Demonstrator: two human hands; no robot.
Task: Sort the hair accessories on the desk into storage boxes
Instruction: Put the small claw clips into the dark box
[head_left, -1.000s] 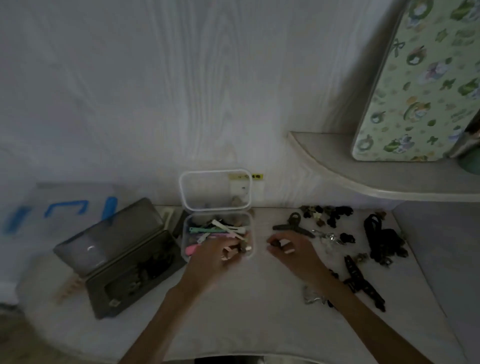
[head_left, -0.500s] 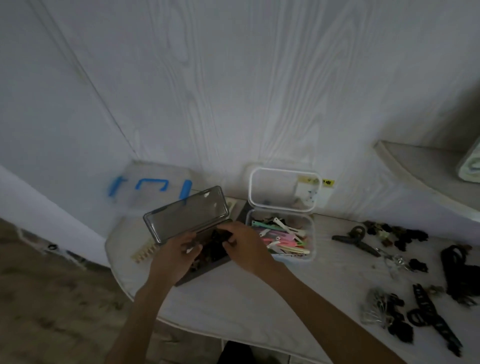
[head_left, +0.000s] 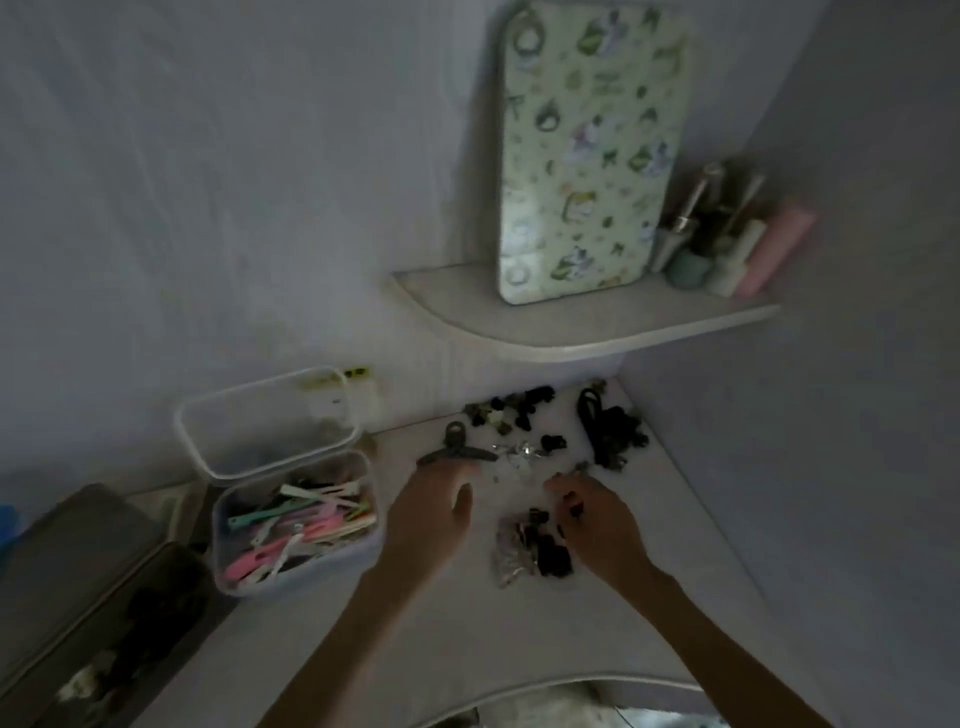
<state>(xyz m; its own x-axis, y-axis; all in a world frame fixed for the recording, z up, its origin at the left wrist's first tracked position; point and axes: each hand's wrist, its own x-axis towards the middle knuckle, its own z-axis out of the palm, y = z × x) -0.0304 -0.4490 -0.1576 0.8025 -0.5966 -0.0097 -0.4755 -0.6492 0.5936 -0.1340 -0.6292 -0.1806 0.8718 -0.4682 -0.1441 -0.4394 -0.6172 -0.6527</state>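
Observation:
A clear plastic box (head_left: 375, 525) stands open at the centre left, filled with pastel hair clips (head_left: 296, 519). Left of it is a dark box (head_left: 171, 618) with dark accessories inside. Loose black hair accessories (head_left: 519, 410) and black bands (head_left: 608, 436) lie at the back right of the desk, and a small heap of black and silvery pieces (head_left: 524, 551) lies nearer. My left hand (head_left: 431, 514) reaches with relaxed fingers just short of a black claw clip (head_left: 457, 452). My right hand (head_left: 602, 530) hovers over the heap, fingers curled, pinching a small black accessory (head_left: 573, 503).
The clear box's lid (head_left: 265, 421) leans up against the wall. A corner shelf (head_left: 571, 332) above the desk carries a patterned green case (head_left: 592, 156) and several bottles (head_left: 727, 239). A wall bounds the desk on the right. The curved front edge (head_left: 519, 691) is near me.
Both hands have left the dark box at the left and moved right to the loose accessories. The view has swung right and up, bringing the shelf into sight.

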